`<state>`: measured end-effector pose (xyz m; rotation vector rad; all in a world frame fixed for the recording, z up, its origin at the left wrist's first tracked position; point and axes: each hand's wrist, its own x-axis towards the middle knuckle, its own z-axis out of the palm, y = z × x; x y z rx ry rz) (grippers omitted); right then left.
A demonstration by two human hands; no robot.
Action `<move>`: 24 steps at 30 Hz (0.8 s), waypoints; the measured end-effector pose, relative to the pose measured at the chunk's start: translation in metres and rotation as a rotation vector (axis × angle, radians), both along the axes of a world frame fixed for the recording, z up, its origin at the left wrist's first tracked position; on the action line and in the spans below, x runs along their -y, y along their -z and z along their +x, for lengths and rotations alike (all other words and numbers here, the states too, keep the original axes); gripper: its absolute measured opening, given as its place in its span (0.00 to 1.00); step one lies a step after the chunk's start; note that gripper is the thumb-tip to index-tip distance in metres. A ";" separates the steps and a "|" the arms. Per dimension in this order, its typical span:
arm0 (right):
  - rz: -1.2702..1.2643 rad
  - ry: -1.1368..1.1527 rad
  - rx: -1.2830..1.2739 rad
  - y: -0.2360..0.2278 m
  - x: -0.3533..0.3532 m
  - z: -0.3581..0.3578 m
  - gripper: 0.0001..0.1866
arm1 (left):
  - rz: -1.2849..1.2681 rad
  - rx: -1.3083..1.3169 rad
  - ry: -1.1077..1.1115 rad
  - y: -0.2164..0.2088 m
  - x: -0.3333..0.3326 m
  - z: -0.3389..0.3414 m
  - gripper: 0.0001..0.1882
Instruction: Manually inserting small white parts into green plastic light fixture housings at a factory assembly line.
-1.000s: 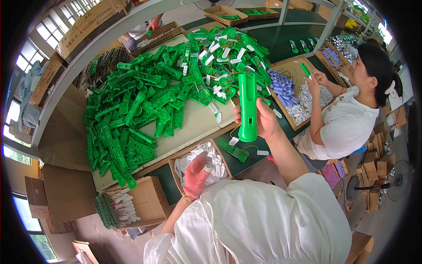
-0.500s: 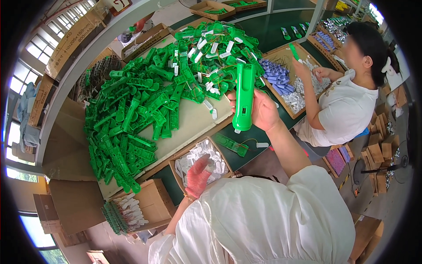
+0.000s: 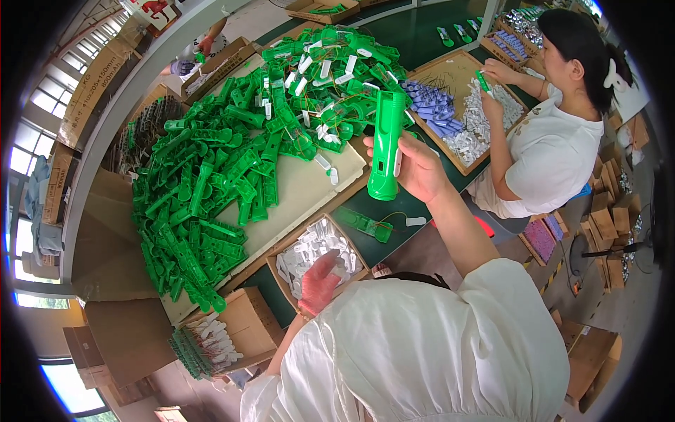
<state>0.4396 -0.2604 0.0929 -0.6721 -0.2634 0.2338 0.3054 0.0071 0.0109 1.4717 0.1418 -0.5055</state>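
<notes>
Upright in my right hand (image 3: 420, 167) is a green flashlight housing (image 3: 384, 148), with a long recess in its upper part and a small dark slot lower down. A white piece shows along its right side, by my fingers. My left hand (image 3: 320, 283), in a pink glove with greyish fingertips, reaches into a cardboard box of small white plastic parts (image 3: 309, 247). Its fingers look stretched out and slightly bent over the parts; what lies under them is hidden. To the right of this box, a green half-shell (image 3: 363, 223) with a wire and a white tab lies on the dark green table.
A big heap of green shells (image 3: 204, 176), some with wires and white tabs, covers the board at left. An open carton (image 3: 249, 320) holds white pieces with wires. At right a co-worker (image 3: 541, 141) handles a green piece over a tray of purple and white parts (image 3: 460, 165).
The flashlight housing has turned slightly in my right hand, and its lower end has lifted a little. My left hand stays at the white parts. The co-worker's hands have come together at a green piece.
</notes>
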 end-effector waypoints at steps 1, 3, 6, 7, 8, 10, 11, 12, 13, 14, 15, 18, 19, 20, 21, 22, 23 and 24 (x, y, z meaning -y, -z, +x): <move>0.011 -0.002 -0.007 -0.001 0.001 -0.001 0.22 | -0.020 -0.012 -0.020 0.001 0.000 -0.001 0.24; 0.015 0.004 -0.004 0.001 0.003 -0.003 0.21 | -0.029 -0.010 -0.010 0.000 0.000 -0.004 0.24; 0.050 0.003 0.017 0.008 0.005 -0.002 0.21 | 0.038 -0.052 -0.010 0.003 0.001 -0.002 0.25; 0.070 -0.014 0.023 0.008 0.005 -0.004 0.21 | 0.043 -0.048 -0.004 0.001 0.001 -0.004 0.27; 0.076 -0.021 0.033 0.009 0.006 -0.005 0.21 | 0.038 -0.040 -0.003 0.004 0.001 -0.004 0.27; 0.086 -0.034 0.039 0.008 0.007 -0.008 0.23 | 0.068 -0.018 0.013 0.007 0.001 -0.005 0.28; 0.111 -0.049 0.018 0.007 0.007 -0.009 0.24 | 0.060 -0.040 0.004 0.006 0.002 -0.005 0.29; 0.135 -0.065 -0.003 0.006 0.008 -0.010 0.25 | 0.061 -0.038 -0.001 0.006 0.003 -0.005 0.29; 0.108 -0.048 -0.054 0.005 0.009 -0.012 0.28 | 0.066 -0.044 0.000 0.006 0.004 -0.005 0.28; 0.107 -0.051 -0.053 0.006 0.010 -0.012 0.28 | 0.071 -0.050 0.001 0.006 0.005 -0.005 0.28; 0.122 -0.049 -0.086 0.008 0.011 -0.012 0.29 | 0.071 -0.049 -0.001 0.005 0.005 -0.005 0.28; 0.138 -0.030 -0.137 0.017 0.015 -0.012 0.31 | 0.094 -0.048 0.041 0.005 0.008 -0.006 0.28; 0.142 -0.017 -0.156 0.018 0.015 -0.013 0.32 | 0.145 -0.053 0.058 0.003 0.010 -0.006 0.27; 0.115 0.029 -0.189 0.016 0.013 -0.014 0.32 | 0.197 -0.058 0.076 0.003 0.011 -0.007 0.26; 0.116 0.027 -0.191 0.019 0.015 -0.013 0.32 | 0.197 -0.060 0.074 0.005 0.011 -0.008 0.26; 0.158 0.001 -0.174 0.023 0.018 -0.013 0.31 | 0.163 -0.048 0.073 0.007 0.010 -0.008 0.25; 0.200 -0.025 -0.156 0.026 0.021 -0.013 0.31 | 0.128 -0.036 0.072 0.009 0.010 -0.009 0.24; 0.237 -0.014 -0.176 0.028 0.022 -0.014 0.30 | 0.129 -0.037 0.074 0.010 0.010 -0.009 0.24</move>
